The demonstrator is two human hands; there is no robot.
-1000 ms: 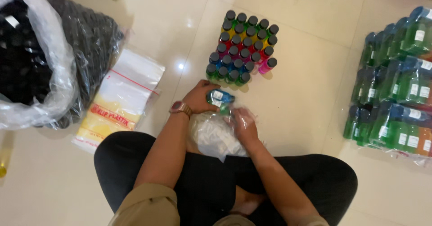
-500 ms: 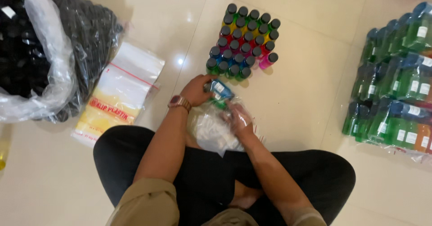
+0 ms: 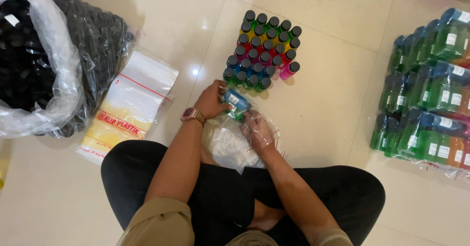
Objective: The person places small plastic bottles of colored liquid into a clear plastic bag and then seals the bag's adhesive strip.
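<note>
My left hand (image 3: 211,100), with a watch on its wrist, grips a small blue bottle (image 3: 236,100) lying on its side at the mouth of a clear plastic zip bag (image 3: 231,145). My right hand (image 3: 258,131) is inside or under that bag, holding it; the film covers the fingers. The bag rests on the tiled floor in front of my crossed legs. Just beyond my hands stands a block of several small black-capped bottles (image 3: 262,50) with yellow, red, purple, blue and green liquid.
A pack of clear zip bags (image 3: 129,106) lies at the left. Behind it sits a big plastic sack of black caps (image 3: 36,60). Bagged sets of coloured bottles (image 3: 431,94) are stacked along the right.
The view has drifted slightly. My hands stay at the bag's mouth; the blue bottle has turned a little and sits lower against the bag.
</note>
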